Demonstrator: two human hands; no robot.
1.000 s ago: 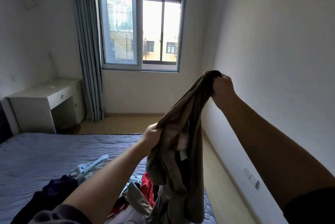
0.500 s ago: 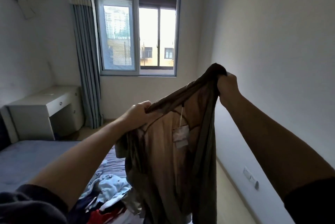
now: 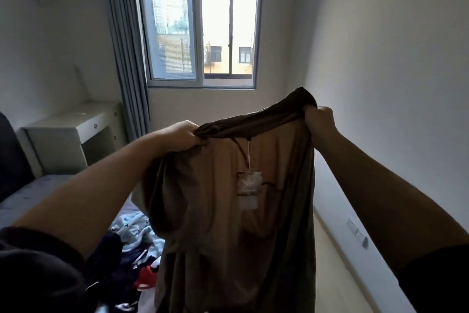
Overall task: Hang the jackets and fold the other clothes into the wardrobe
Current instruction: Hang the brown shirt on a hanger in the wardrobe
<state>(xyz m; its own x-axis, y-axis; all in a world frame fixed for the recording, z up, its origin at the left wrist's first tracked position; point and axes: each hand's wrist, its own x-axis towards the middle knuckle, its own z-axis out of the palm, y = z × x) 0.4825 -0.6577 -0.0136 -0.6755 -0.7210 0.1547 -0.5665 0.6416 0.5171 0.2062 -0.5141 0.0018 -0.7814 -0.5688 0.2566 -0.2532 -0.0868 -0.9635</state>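
Observation:
An olive-brown jacket (image 3: 228,224) hangs spread in front of me, its tan lining facing me with a white tag (image 3: 248,183) dangling from the collar. My left hand (image 3: 180,135) grips the collar edge on the left. My right hand (image 3: 318,120) grips the bunched top edge on the right, slightly higher. Below, a pile of other clothes (image 3: 137,244), light blue, dark navy and red, lies on the bed (image 3: 22,201). The jacket's lower part runs out of the frame.
A white desk (image 3: 73,135) stands against the left wall beside a grey-blue curtain (image 3: 127,59) and a window (image 3: 200,31). A strip of pale floor (image 3: 337,269) runs between the bed and the right wall, which carries a socket (image 3: 355,231).
My left hand rose and moved left, pulling the jacket's top edge wide open. The bunched jacket now hangs spread with its lining and tag showing.

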